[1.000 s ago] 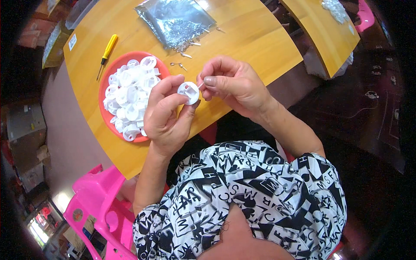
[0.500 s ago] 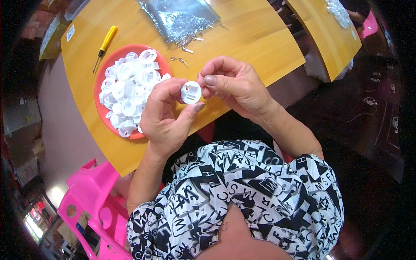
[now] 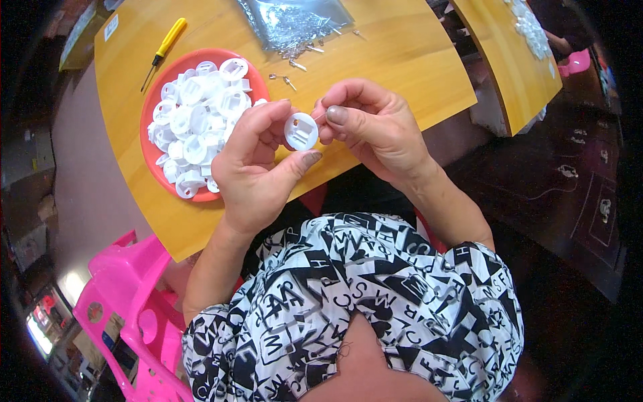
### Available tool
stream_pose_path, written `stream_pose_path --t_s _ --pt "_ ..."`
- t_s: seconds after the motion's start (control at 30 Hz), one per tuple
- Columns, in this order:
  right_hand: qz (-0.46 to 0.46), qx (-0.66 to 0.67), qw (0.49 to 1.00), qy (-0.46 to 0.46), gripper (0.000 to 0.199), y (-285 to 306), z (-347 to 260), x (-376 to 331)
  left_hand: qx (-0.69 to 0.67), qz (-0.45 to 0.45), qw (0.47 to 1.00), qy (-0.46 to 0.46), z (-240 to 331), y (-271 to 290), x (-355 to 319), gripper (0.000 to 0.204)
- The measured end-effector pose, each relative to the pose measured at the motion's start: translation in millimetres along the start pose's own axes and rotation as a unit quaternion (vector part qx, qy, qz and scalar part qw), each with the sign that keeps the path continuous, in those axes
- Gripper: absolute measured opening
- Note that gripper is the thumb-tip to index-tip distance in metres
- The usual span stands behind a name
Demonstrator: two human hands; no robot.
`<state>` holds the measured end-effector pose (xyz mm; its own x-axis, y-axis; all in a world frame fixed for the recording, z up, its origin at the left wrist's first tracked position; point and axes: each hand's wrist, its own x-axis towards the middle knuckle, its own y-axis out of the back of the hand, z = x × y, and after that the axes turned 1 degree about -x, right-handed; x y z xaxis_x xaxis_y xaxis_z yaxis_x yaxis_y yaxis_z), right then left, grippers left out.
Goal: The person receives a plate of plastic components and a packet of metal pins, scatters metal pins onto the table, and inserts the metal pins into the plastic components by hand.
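Note:
Between the thumb and fingers of my left hand (image 3: 254, 171) is a round white plastic part (image 3: 301, 132), its face with slots and a small hole turned up to me. My right hand (image 3: 375, 127) is closed in a pinch at the part's right edge. A thin wire-like piece (image 3: 321, 116) shows at those fingertips; its far end is too small to make out. Left of my hands, a red-orange bowl (image 3: 148, 120) is heaped with similar white parts (image 3: 197, 117). Several small metal-and-clear pieces (image 3: 297, 65) lie on the table beyond my hands.
A yellow-handled screwdriver (image 3: 165, 48) lies beyond the bowl on the wooden table (image 3: 402, 67). A clear plastic bag (image 3: 295, 23) of small metal pieces is at the far side. Pink plastic chair (image 3: 130, 288) at lower left; second table (image 3: 512, 80) at right, a person's arm (image 3: 558, 44) beside it.
The view has shifted slightly. The white part has turned a little in my left hand, and my right fingertips stay beside its edge.

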<state>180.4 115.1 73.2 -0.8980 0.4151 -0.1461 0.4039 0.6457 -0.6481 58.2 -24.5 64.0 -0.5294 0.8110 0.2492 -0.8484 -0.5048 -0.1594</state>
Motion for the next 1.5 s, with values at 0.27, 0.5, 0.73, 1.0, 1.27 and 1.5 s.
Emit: stream_pose_path --t_s 0.27,0.5,0.73,1.0,1.27,1.5 --pt "0.005 -0.026 1.000 0.011 0.016 -1.0 -1.1 -0.4 -0.052 0.001 0.998 0.044 -0.4 0.2 -0.6 0.054" --pt "0.026 -0.045 0.998 0.026 0.014 -5.1 0.6 0.3 -0.016 -0.015 1.000 0.007 -0.9 0.5 0.7 0.055" --pt "0.024 -0.042 0.999 0.019 0.015 -5.2 0.1 -0.2 -0.021 -0.003 1.000 0.015 5.0 -1.3 2.9 0.040" --pt "0.043 -0.045 0.998 0.019 0.015 -8.9 -0.1 -0.3 0.001 0.008 0.999 -0.043 0.0 -6.0 1.5 0.040" --pt "0.033 -0.033 0.999 0.022 0.015 -9.4 1.0 -0.5 0.034 0.002 0.996 -0.087 1.7 -5.4 3.6 0.046" --pt "0.007 -0.025 1.000 0.012 0.016 -4.0 0.8 -1.4 0.021 -0.014 0.997 -0.072 1.1 -7.0 1.4 0.042"
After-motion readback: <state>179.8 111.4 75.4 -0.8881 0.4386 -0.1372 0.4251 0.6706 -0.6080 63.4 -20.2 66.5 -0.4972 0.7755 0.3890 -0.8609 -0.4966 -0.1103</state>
